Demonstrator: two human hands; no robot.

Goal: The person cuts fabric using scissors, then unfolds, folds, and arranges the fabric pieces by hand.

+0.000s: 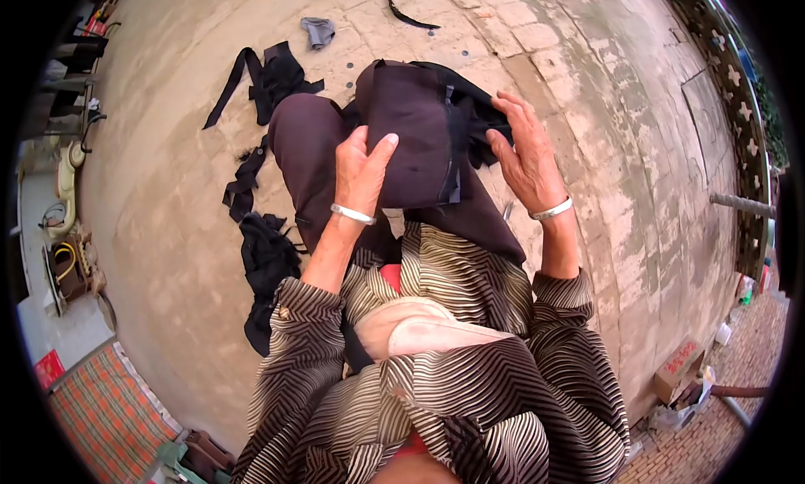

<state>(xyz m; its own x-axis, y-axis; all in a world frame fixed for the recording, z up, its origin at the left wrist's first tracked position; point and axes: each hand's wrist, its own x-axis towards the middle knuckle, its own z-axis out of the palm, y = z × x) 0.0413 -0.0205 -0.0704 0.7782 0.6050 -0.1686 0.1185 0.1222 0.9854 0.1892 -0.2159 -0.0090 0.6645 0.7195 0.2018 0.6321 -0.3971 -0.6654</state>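
A dark brown-purple cloth piece (411, 132) with a black strip (453, 144) along its right side lies over my raised knee. My left hand (360, 172) is at its left edge, thumb on top; the fingertips are bent down out of sight, apparently gripping the edge. To the right, my right hand (528, 153) is open, its fingers stretched out and its thumb close to the bunched black fabric (482, 115). Whether that thumb touches the fabric is hard to tell. Each wrist wears a silver bangle.
Black cloth scraps (285, 73) and a crumpled black garment (264, 266) lie on the paved ground to the left. A small grey cloth (318, 33) and a black strap (407, 15) are farther ahead. A cardboard box (677, 371) stands at the lower right.
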